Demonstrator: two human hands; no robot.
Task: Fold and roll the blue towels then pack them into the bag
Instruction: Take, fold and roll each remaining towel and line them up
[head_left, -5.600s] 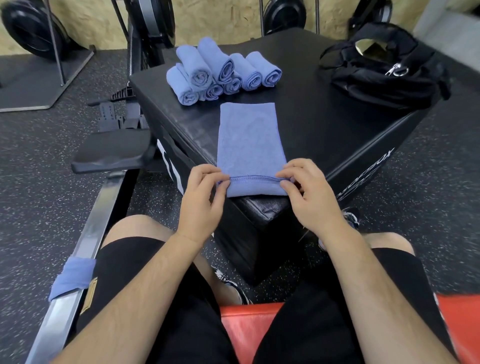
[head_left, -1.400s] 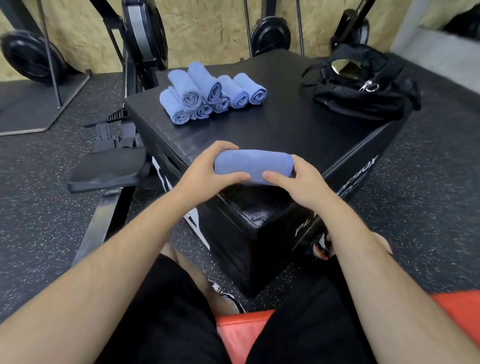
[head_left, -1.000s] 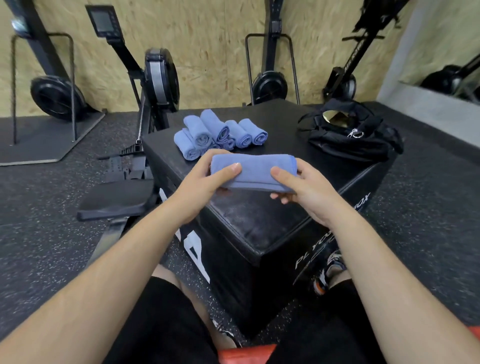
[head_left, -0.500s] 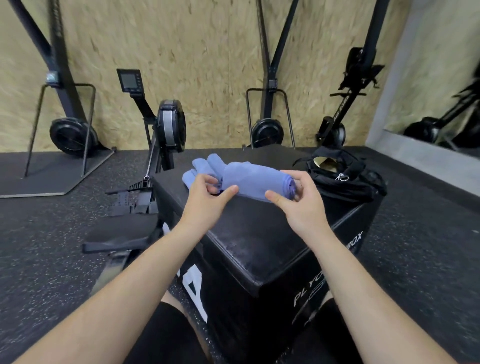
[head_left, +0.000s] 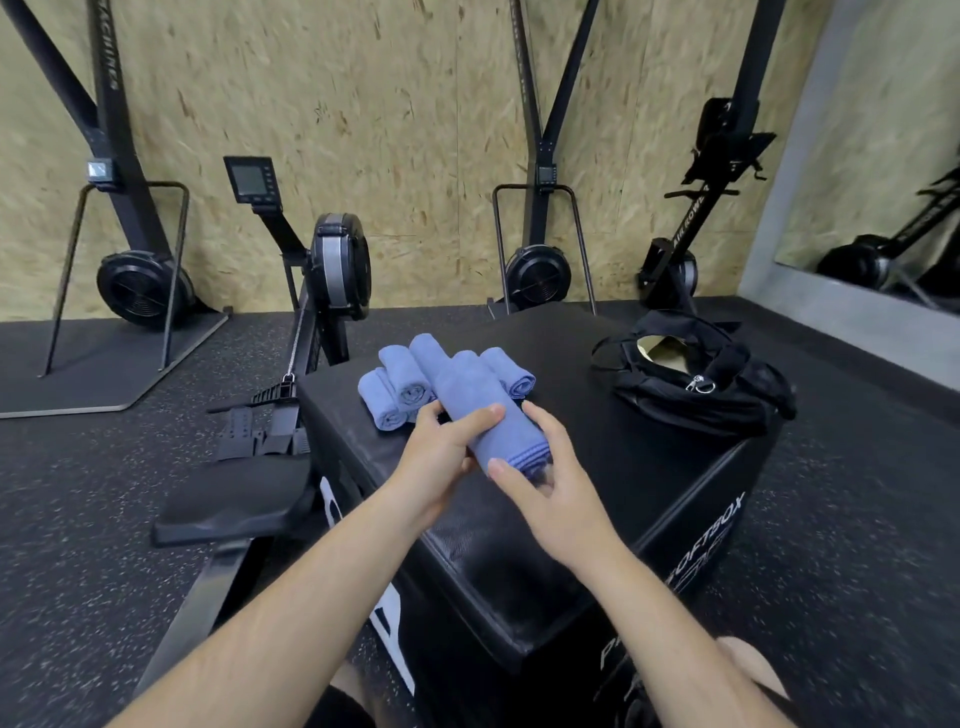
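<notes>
At centre, left hand (head_left: 441, 457) and right hand (head_left: 550, 493) both grasp a rolled towel (head_left: 478, 410), hiding part of the pile (head_left: 395, 389) behind; bag (head_left: 696, 395) lies right, by the box (head_left: 597, 467) edge; bare top between.

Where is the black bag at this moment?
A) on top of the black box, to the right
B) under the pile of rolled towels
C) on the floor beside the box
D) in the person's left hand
A: the black bag rests on top of the black box, right of the rolled towels.
</notes>
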